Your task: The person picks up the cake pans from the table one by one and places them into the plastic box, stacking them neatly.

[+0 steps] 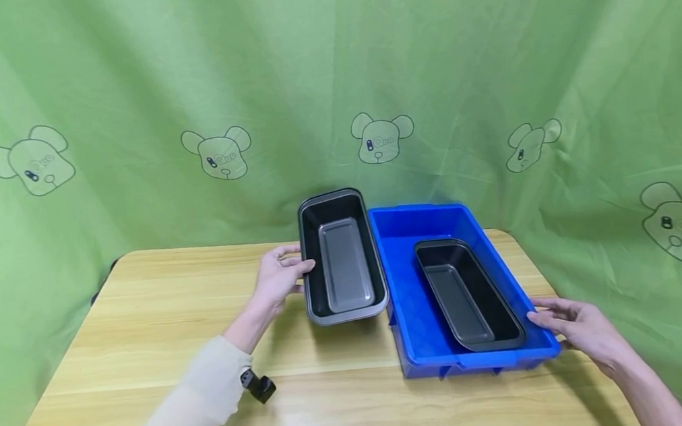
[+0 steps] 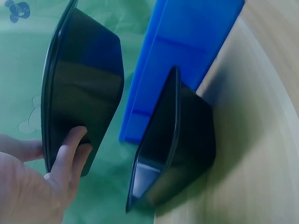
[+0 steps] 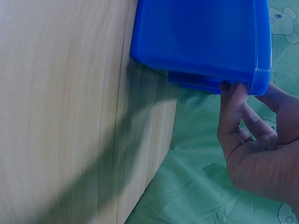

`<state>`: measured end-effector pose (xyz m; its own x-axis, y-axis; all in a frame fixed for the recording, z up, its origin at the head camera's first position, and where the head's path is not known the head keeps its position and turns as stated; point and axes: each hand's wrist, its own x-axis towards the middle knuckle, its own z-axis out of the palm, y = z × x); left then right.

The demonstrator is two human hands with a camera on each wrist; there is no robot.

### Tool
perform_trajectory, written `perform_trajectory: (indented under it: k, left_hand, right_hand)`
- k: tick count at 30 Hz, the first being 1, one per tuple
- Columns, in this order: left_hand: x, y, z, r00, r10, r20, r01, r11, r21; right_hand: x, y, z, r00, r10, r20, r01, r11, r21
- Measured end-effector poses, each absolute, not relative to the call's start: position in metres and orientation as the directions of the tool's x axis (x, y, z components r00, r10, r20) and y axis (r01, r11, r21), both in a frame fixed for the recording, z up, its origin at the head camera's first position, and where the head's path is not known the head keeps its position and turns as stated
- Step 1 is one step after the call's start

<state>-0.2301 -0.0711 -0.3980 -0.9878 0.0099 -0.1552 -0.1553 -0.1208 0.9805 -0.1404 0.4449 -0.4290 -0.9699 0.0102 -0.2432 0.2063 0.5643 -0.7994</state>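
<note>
My left hand (image 1: 281, 274) pinches the left rim of a black loaf pan (image 1: 347, 263), its thumb over the rim and fingers against the outer side. That pan is raised above the table, left of a blue plastic bin (image 1: 410, 308). A second loaf pan (image 2: 191, 135) stands on the table below it in the left wrist view; the held pan hides it from the head view. Another loaf pan (image 1: 470, 296) lies inside the bin, towards its right side. My right hand (image 1: 582, 328) grips the bin's rim near the front right corner.
A light wooden table (image 1: 144, 325) carries the bin and the standing pan. Behind it and at the sides hangs a green curtain (image 1: 279, 63) with printed bear heads. A black wrist device (image 1: 259, 385) sits at the left sleeve's cuff.
</note>
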Motion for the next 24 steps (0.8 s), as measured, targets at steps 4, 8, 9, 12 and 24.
perform_trajectory:
  k: [4, 8, 9, 12, 24]
  left_hand:
    - [-0.232, -0.057, -0.398, -0.988, 0.006, -0.151, -0.151, -0.127, 0.980]
    - [-0.233, -0.043, -0.397, -0.989, 0.005, -0.149, -0.148, -0.131, 0.980]
    - [-0.233, -0.040, -0.397, -0.989, 0.007, -0.149, -0.148, -0.133, 0.980]
    - [-0.233, -0.030, -0.395, -0.988, 0.013, -0.151, -0.152, -0.137, 0.979]
    - [-0.235, 0.004, -0.385, -0.987, 0.037, -0.158, -0.161, -0.153, 0.975]
  right_hand:
    - [-0.141, 0.446, -0.429, -0.970, 0.013, -0.243, 0.209, 0.558, -0.803]
    - [-0.141, 0.447, -0.429, -0.970, 0.008, -0.242, 0.206, 0.553, -0.807]
    - [-0.141, 0.447, -0.429, -0.970, 0.007, -0.241, 0.205, 0.554, -0.807]
    - [-0.141, 0.446, -0.429, -0.969, 0.012, -0.245, 0.210, 0.557, -0.804]
    - [-0.142, 0.448, -0.431, -0.973, 0.005, -0.232, 0.194, 0.570, -0.798]
